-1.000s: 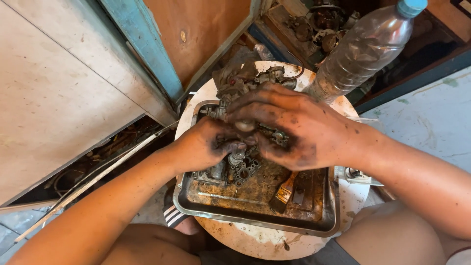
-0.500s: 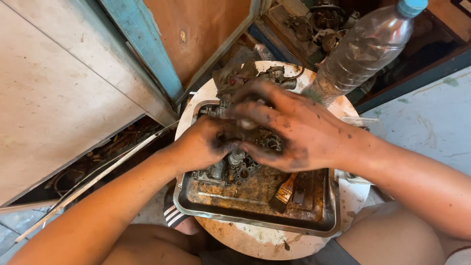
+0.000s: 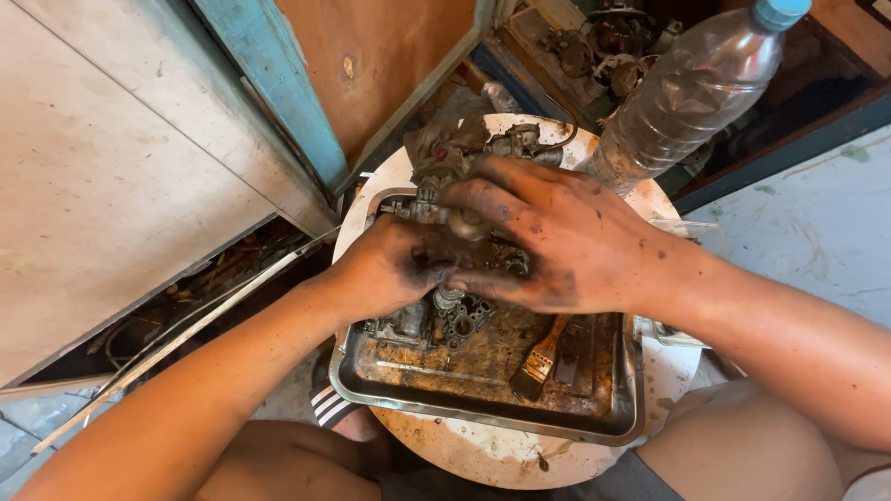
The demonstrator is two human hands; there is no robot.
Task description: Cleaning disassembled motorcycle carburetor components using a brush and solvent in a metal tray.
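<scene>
Both hands are at work over the far-left corner of a shallow metal tray (image 3: 613, 422), which sits on a round white stool top (image 3: 464, 455). The left hand (image 3: 385, 274) is closed around a grimy carburetor body (image 3: 455, 311), gripping it from the left side, fingers curled under and blackened with grease. The right hand (image 3: 557, 241) lies over the top of the same part, fingers pressed together and wrapped across its upper fitting (image 3: 469, 223), where a rounded metal cap shows between the fingertips.

Compared with 1 second ago, the right hand has slid slightly toward the far edge of the tray and flattened, so more of the casting's lower flange, with its small holes, now shows beneath both hands. The left hand has stayed clamped in nearly the same spot. This reads as a hold-and-twist or wiping grip being reset on the part, not a release: the carburetor remains lifted just above the oily tray floor, held by 2 hands.

A small paintbrush (image 3: 541, 357) lies untouched on the tray floor toward the near-right corner. A dirty rag and more engine parts (image 3: 464, 148) sit at the far edge of the stool top, and a clear plastic bottle (image 3: 691, 88) with a blue cap stands just beyond it on the right.
</scene>
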